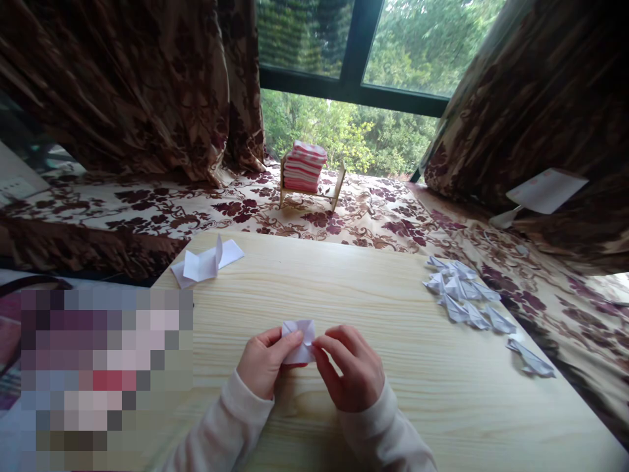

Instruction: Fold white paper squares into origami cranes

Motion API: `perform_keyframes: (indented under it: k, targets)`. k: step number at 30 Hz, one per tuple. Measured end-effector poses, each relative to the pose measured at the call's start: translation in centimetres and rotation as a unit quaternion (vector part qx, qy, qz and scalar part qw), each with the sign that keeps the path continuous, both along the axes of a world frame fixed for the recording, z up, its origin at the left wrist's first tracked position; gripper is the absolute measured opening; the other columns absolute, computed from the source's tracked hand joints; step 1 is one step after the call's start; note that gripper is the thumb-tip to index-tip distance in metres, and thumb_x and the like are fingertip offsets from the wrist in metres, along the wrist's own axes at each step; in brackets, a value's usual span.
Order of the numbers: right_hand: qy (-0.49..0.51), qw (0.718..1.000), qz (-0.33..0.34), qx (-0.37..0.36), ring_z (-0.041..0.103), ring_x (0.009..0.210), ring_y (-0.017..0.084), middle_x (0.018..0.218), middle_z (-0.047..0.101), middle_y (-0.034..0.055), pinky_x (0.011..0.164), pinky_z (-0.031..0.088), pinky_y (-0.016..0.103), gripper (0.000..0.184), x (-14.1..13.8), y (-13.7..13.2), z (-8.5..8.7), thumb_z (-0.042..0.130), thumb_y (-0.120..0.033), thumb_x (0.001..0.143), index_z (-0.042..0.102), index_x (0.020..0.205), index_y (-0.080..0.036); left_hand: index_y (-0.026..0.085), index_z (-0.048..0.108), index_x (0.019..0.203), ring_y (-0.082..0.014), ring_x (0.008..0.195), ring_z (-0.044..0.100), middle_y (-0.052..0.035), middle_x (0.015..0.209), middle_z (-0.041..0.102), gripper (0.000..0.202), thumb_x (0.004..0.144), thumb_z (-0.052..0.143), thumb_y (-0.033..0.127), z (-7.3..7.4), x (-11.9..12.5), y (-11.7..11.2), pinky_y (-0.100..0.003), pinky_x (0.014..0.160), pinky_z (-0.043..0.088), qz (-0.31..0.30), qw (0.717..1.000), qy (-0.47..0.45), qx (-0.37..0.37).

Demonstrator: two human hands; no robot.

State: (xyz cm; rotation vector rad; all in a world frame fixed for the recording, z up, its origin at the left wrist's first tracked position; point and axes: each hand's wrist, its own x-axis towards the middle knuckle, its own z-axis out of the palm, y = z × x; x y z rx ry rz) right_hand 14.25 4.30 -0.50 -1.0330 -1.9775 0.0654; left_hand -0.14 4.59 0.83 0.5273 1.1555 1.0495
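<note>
Near the front middle of the table, a small square of folded white paper (pixel 293 356) is between my hands, with a bit of red showing under its lower edge. My left hand (pixel 263 360) grips its left side, thumb pressed flat on top and fingers beneath. At the paper's right edge, my right hand (pixel 351 367) has thumb and forefinger pinched together on the edge or a flap; the fingertips hide what exactly lies between them.
Creased white paper pieces (pixel 199 265) lie at the table's far left corner. Several folded white paper shapes (pixel 457 288) are grouped along the right edge. Beyond the wooden table (pixel 319 275), a small stand (pixel 337 187) holds striped red-and-white cloths (pixel 304 170) on a floral-covered ledge.
</note>
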Motion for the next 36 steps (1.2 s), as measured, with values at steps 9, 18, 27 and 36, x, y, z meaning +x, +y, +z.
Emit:
perform_keyframes:
  k: [9,18,27,36]
  targets:
    - [0.035,0.998,0.007,-0.056,0.050,0.064,0.014,0.071,0.054,0.0038,0.055,0.041,0.025,0.010,0.4,0.6,0.4,0.046,-0.017,0.080,0.056,0.079,-0.019,0.014,0.072,0.071,-0.0151,0.059,0.057,-0.0019,0.061,0.067,0.023,0.058,0.070,0.032,-0.4,0.3,-0.3,-0.023,0.056,0.043,-0.027,0.995,0.080,0.056]
    - [0.038,0.996,-0.020,-0.078,0.050,0.063,0.014,0.070,0.053,0.0038,0.056,0.041,0.025,0.014,0.2,0.8,-0.2,0.043,-0.022,0.082,0.055,0.075,-0.019,0.014,0.073,0.073,-0.0147,0.058,0.057,-0.0008,0.062,0.068,0.020,0.062,0.067,0.030,0.7,0.3,-0.5,-0.021,0.055,0.042,-0.068,0.986,0.127,0.080]
    - [0.058,0.993,-0.015,-0.101,0.049,0.059,0.012,0.067,0.053,0.0022,0.052,0.040,0.023,0.016,0.2,1.1,-0.4,0.045,-0.024,0.080,0.057,0.072,-0.019,0.012,0.071,0.074,-0.0162,0.059,0.057,-0.0025,0.063,0.068,0.024,0.064,0.066,0.032,0.6,0.5,-0.7,-0.022,0.054,0.044,-0.082,0.979,0.158,0.101]
    - [0.217,0.949,-0.002,-0.229,0.050,0.057,0.011,0.068,0.055,0.0021,0.047,0.039,0.021,0.017,-0.1,0.6,0.1,0.047,-0.027,0.082,0.061,0.078,-0.018,0.011,0.066,0.069,-0.0142,0.052,0.053,-0.0029,0.057,0.062,0.024,0.066,0.061,0.034,0.0,0.7,-0.9,-0.024,0.049,0.044,-0.072,0.980,0.161,0.098]
